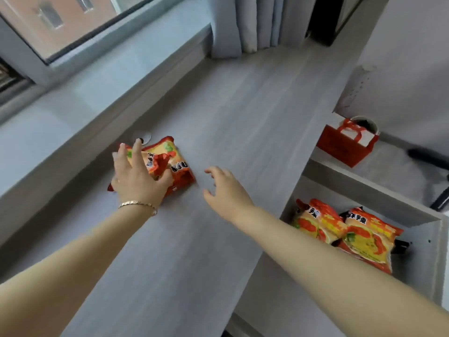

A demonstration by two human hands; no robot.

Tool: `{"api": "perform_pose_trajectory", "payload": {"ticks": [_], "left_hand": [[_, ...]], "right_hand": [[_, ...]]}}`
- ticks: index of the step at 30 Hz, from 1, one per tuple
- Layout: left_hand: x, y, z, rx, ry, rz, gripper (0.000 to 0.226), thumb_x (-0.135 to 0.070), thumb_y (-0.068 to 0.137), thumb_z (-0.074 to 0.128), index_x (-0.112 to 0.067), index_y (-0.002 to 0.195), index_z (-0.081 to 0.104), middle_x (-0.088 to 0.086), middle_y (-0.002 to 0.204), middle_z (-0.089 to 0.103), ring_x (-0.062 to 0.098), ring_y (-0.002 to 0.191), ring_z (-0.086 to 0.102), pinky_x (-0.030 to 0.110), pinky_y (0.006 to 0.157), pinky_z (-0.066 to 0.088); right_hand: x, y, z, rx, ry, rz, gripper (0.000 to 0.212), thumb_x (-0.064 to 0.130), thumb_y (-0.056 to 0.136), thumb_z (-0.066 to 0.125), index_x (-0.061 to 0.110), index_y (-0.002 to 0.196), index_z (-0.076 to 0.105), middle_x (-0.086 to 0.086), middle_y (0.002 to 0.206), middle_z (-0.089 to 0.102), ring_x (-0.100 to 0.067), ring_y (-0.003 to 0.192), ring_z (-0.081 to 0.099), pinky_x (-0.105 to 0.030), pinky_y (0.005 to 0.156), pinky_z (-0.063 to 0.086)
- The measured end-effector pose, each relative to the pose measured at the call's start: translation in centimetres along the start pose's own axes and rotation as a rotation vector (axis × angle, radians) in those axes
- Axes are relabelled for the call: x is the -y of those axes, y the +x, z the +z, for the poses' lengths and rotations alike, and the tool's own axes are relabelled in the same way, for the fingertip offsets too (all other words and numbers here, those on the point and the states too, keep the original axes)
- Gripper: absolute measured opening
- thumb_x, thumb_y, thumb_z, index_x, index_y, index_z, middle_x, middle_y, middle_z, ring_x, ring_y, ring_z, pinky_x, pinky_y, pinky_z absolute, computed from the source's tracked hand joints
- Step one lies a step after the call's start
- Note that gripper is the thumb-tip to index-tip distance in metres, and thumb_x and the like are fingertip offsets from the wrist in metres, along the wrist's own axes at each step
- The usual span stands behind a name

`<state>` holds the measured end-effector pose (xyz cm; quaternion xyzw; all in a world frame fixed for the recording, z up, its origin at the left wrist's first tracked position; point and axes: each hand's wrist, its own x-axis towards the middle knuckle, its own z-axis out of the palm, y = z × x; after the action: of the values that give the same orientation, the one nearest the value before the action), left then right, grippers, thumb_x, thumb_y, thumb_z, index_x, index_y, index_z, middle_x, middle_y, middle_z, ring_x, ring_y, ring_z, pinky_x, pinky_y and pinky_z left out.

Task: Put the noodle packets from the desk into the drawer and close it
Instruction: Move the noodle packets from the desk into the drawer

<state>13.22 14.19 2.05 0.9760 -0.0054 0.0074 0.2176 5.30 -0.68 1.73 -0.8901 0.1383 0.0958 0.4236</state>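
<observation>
Right hand (226, 188) open, empty; left hand (136, 176) grips noodle packets (175, 164) on desk (218, 117).

Two bare hands reach over the grey wood-grain desk (243, 113): the left hand (138, 176) and the right hand (224, 188). Under the left hand lie red-and-yellow plastic noodle packets (176, 164), seemingly two, though the overlap makes that uncertain. Two more red-and-yellow packets (345, 229) sit in the one open grey drawer (413, 259). One red paper gift bag (345, 144), one gold bracelet (138, 204)
</observation>
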Motion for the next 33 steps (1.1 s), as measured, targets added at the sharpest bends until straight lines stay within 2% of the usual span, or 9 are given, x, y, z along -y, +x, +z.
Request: {"api": "perform_pose_trajectory", "payload": {"ticks": [4,10,13,16,17,20,23,29,33], "left_hand": [[3.4,2.8,0.0,0.281,-0.002,-0.151,0.095,-0.053,0.069,0.075,-0.04,0.145,0.02,0.006,0.16,-0.007,0.036,0.145,-0.011,0.059,0.115,0.01],[2.6,3.3,1.7,0.369,-0.159,-0.13,0.091,-0.047,0.063,0.081,-0.037,0.138,0.031,0.009,0.159,0.006,0.038,0.144,0.003,0.053,0.114,0.018],[1.7,3.4,2.2,0.335,-0.152,-0.111,0.09,-0.042,0.064,0.081,-0.03,0.138,0.03,0.009,0.157,0.014,0.039,0.142,0.007,0.054,0.112,0.022],[1.8,3.6,1.6,0.295,-0.207,-0.127,0.081,-0.029,0.072,0.075,-0.025,0.138,0.029,0.009,0.149,0.029,0.035,0.138,0.014,0.049,0.109,0.03],[-2.4,0.6,3.1,0.313,-0.226,-0.06,0.079,-0.028,0.074,0.072,-0.025,0.139,0.027,0.01,0.147,0.032,0.034,0.137,0.015,0.048,0.108,0.031],[-4.1,-0.9,2.6,0.287,-0.245,-0.005,0.069,-0.03,0.081,0.065,-0.028,0.141,0.03,0.013,0.14,0.043,0.035,0.134,0.019,0.046,0.109,0.028],[-4.9,-1.6,2.5,0.267,-0.296,0.033,0.062,-0.025,0.083,0.063,-0.03,0.139,0.036,0.013,0.135,0.048,0.034,0.132,0.023,0.044,0.108,0.03],[-7.3,-5.6,2.3,0.317,-0.358,0.253,0.073,-0.027,0.066,0.062,-0.028,0.136,0.041,0.005,0.135,0.05,0.033,0.128,0.033,0.036,0.104,0.028],[-10.4,-9.9,3.2,0.432,-0.295,0.418,0.075,-0.025,0.07,0.069,-0.032,0.138,0.038,0.006,0.148,0.035,0.032,0.138,0.02,0.042,0.11,0.025]], "right_hand": [[3.5,5.1,4.2,0.007,0.089,0.193,0.055,0.027,0.089,0.055,0.005,0.135,0.034,-0.02,0.139,0.04,-0.035,0.129,0.039,-0.042,0.107,0.034],[2.1,7.7,5.8,-0.11,0.334,0.599,0.052,0.039,0.081,0.063,0.003,0.117,0.055,-0.018,0.124,0.061,-0.036,0.112,0.058,-0.038,0.092,0.048],[0.6,6.9,4.9,-0.085,0.279,0.56,0.029,0.039,0.084,0.061,0.01,0.085,0.061,-0.02,0.099,0.061,-0.033,0.1,0.061,-0.032,0.076,0.044],[1.3,6.0,4.4,-0.105,0.306,0.473,0.023,0.032,0.088,0.057,0.011,0.097,0.064,-0.017,0.111,0.066,-0.032,0.108,0.059,-0.031,0.081,0.044],[-2.1,3.1,0.9,-0.176,0.353,0.451,0.02,0.029,0.089,0.056,0.011,0.096,0.064,-0.016,0.112,0.066,-0.031,0.106,0.059,-0.031,0.081,0.043],[-2.9,2.1,0.0,-0.25,0.466,0.314,0.012,0.02,0.091,0.052,0.014,0.081,0.057,-0.007,0.089,0.062,-0.021,0.085,0.053,-0.022,0.071,0.04],[-2.6,0.8,-0.6,-0.345,0.521,0.253,0.024,0.015,0.091,0.049,0.019,0.067,0.044,0.006,0.068,0.048,-0.014,0.07,0.045,-0.007,0.053,0.037],[-6.6,-4.0,-4.4,-0.669,0.457,0.205,0.023,0.011,0.093,0.038,0.012,0.07,0.036,0.003,0.059,0.034,-0.005,0.051,0.034,-0.011,0.045,0.032],[-12.8,-9.1,-7.5,-0.884,0.393,0.38,0.017,0.011,0.095,0.035,0.007,0.079,0.04,0.0,0.065,0.039,-0.011,0.058,0.037,-0.013,0.049,0.032]]}}
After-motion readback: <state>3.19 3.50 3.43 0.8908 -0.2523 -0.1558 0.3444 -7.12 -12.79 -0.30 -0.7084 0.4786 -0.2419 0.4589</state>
